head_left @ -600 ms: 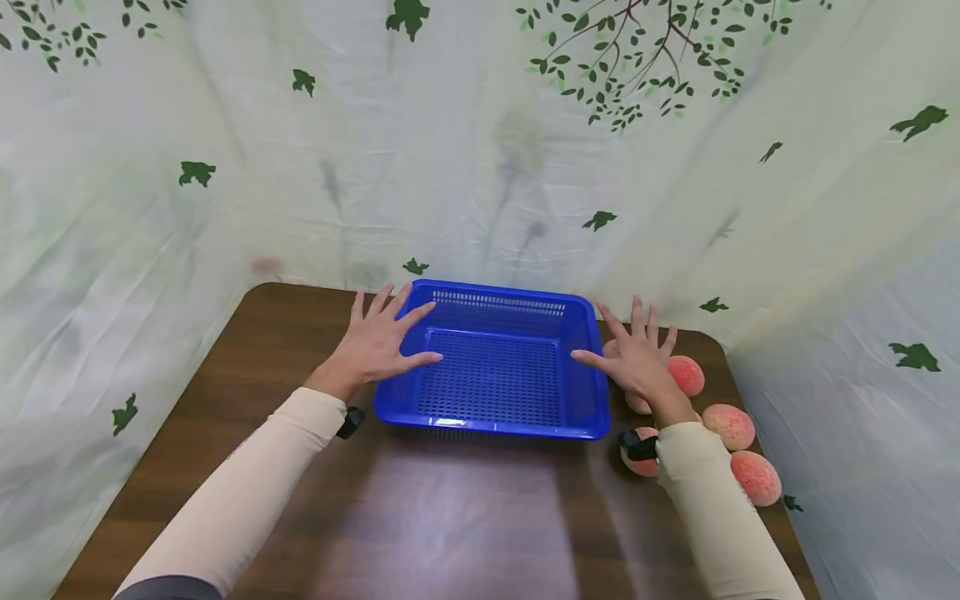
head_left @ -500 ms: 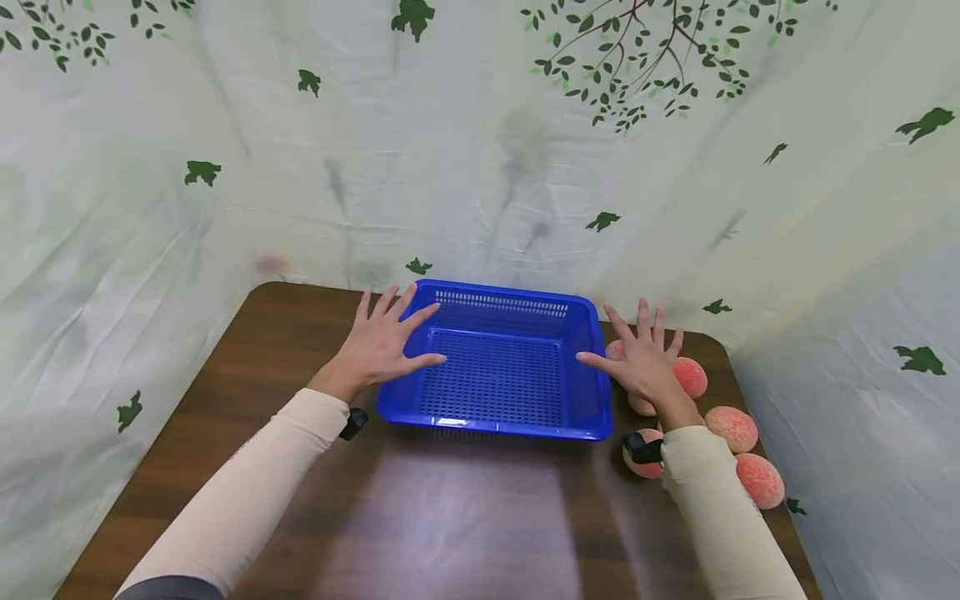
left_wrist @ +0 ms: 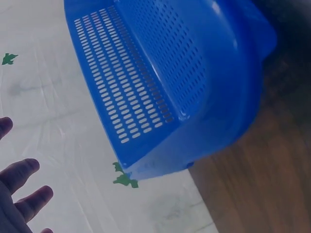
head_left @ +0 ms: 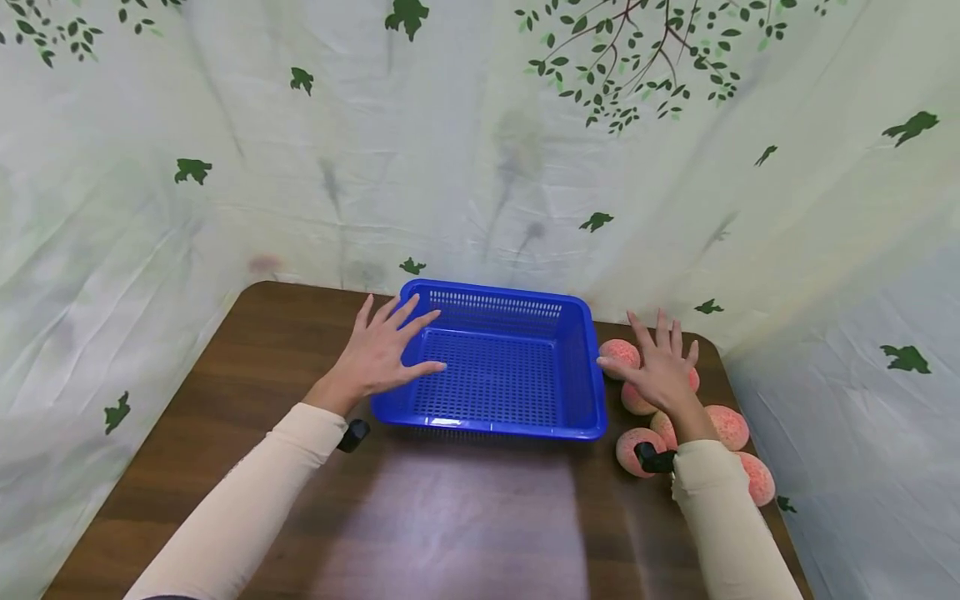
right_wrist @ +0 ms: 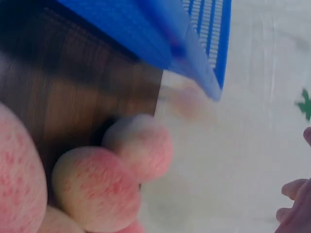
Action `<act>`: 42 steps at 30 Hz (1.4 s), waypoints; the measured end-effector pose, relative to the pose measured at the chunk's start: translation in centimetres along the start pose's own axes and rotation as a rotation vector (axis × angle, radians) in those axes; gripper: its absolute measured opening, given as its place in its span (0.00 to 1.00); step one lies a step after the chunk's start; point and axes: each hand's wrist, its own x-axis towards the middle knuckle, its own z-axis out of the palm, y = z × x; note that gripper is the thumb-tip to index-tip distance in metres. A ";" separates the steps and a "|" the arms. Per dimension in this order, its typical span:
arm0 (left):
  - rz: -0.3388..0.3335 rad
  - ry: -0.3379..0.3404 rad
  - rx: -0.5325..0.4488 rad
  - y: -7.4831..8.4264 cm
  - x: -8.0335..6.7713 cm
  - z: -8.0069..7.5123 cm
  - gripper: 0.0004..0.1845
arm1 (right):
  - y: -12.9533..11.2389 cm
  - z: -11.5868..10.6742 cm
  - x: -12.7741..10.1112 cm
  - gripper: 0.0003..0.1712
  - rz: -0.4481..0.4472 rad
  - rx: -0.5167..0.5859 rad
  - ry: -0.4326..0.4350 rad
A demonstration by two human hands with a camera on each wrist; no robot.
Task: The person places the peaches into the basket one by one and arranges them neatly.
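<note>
One blue basket (head_left: 491,375) sits on one tabletop (head_left: 450,517). Six peaches (head_left: 619,353) show at least partly beside it, some half hidden. Two hands, left (head_left: 377,354) and right (head_left: 663,371).

No readable text, label, brand or number anywhere.

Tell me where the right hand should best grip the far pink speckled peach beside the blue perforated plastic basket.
Probably from above, fingers round its upper sides. The far pink speckled peach lies on the brown wooden table close beside the blue perforated plastic basket; another peach crowds its near side. Its rounded top is exposed, and the open right hand hovers beside it.
</note>
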 end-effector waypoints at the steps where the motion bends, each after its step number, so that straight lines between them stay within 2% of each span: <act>1: -0.001 0.003 -0.007 0.1 -0.2 0.1 0.44 | 0.3 -0.1 -0.2 0.58 0.006 0.007 0.009; 4: 0.007 0.010 -0.035 0.2 -0.6 0.6 0.43 | 1.6 -0.4 -1.0 0.57 0.025 0.060 0.028; 9: 0.080 0.033 -0.083 0.7 -1.0 1.4 0.40 | 4.6 -1.2 -3.1 0.53 0.063 0.180 0.082; 13: 0.133 0.052 0.003 1.0 -1.4 2.3 0.39 | 6.6 -1.4 -4.9 0.52 0.096 0.239 0.123; 17: 0.147 0.066 0.056 1.0 -2.4 3.2 0.40 | 7.9 -0.8 -6.3 0.53 0.162 0.297 0.168; 24: 0.176 0.085 -0.087 1.0 -3.7 4.9 0.39 | 10.1 0.5 -9.1 0.50 0.346 0.502 0.258; 30: 0.229 0.104 -0.154 1.0 -4.6 6.5 0.37 | 12.5 1.9 -11.1 0.46 0.475 0.599 0.402; 32: 0.234 0.108 -0.165 1.0 -4.8 6.9 0.36 | 13.2 2.3 -11.8 0.46 0.526 0.622 0.422; 37: 0.244 0.098 -0.183 1.2 -4.9 7.8 0.32 | 14.8 3.4 -13.5 0.49 0.606 0.633 0.369; 42: 0.286 0.149 -0.159 1.4 -4.8 8.5 0.26 | 16.0 4.3 -14.3 0.50 0.665 0.644 0.319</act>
